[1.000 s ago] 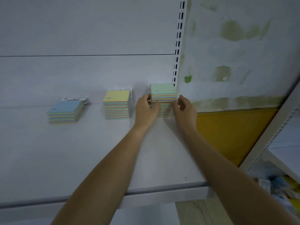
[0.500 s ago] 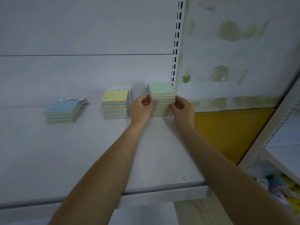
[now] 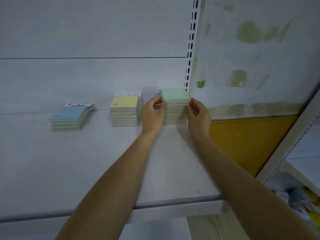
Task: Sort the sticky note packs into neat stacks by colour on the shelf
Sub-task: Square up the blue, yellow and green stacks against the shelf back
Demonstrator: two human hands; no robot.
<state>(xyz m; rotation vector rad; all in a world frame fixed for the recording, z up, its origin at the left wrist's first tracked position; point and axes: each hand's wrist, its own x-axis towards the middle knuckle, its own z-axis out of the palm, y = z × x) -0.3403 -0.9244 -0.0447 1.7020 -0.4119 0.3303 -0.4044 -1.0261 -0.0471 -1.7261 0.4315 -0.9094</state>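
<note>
Three stacks of sticky note packs stand at the back of the white shelf [image 3: 86, 167]. The green-topped stack [image 3: 174, 108] is tallest and sits far right against the slotted upright. My left hand [image 3: 153, 114] presses its left side and my right hand [image 3: 197, 111] presses its right side, fingers curled against the packs. A yellow-topped stack [image 3: 124, 110] stands just left of my left hand. Further left lies a lower, slightly skewed blue-topped stack [image 3: 68, 118].
A slotted white upright [image 3: 191, 45] ends the shelf on the right. Beyond it are a stained wall [image 3: 259, 49] and a yellow panel [image 3: 245, 139]. Another shelf unit [image 3: 297, 144] with coloured items below stands at the far right.
Both hands have slid up the sides of the green-topped stack, from its lower part to its upper packs. The stack stays in place.
</note>
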